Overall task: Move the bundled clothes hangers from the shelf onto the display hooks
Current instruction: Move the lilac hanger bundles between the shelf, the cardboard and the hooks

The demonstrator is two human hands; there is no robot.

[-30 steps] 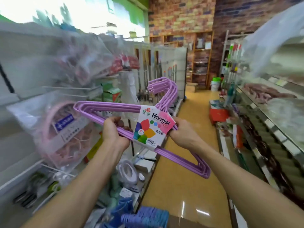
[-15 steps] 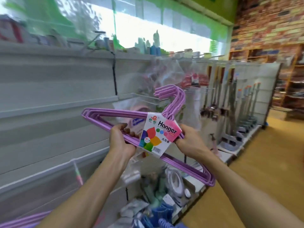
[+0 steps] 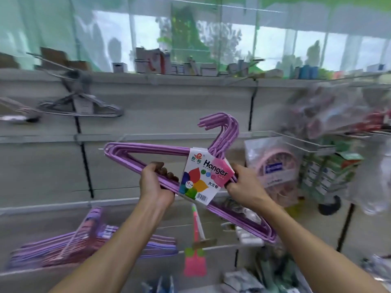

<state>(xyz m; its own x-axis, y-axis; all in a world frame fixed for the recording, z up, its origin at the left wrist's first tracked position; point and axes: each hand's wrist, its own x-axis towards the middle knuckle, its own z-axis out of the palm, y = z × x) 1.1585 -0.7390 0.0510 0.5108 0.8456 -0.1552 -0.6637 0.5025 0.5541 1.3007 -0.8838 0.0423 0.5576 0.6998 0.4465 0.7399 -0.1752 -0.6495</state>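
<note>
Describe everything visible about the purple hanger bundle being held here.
The hanger bundle is a stack of glossy purple hangers, seemingly coated wire, hooks nested at upper right. A card label reading "Hanger", with coloured petals and a barcode, wraps its middle. It is held in mid-air before the grey shelving, tilted down to the right. The left hand grips the lower bar; the right hand grips beside the label.

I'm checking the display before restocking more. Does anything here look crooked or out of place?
Yes. The grey wire hanger bundle on the upper-left display hook hangs tilted. The purple plastic hanger bundle held in both hands isn't hung yet.
</note>
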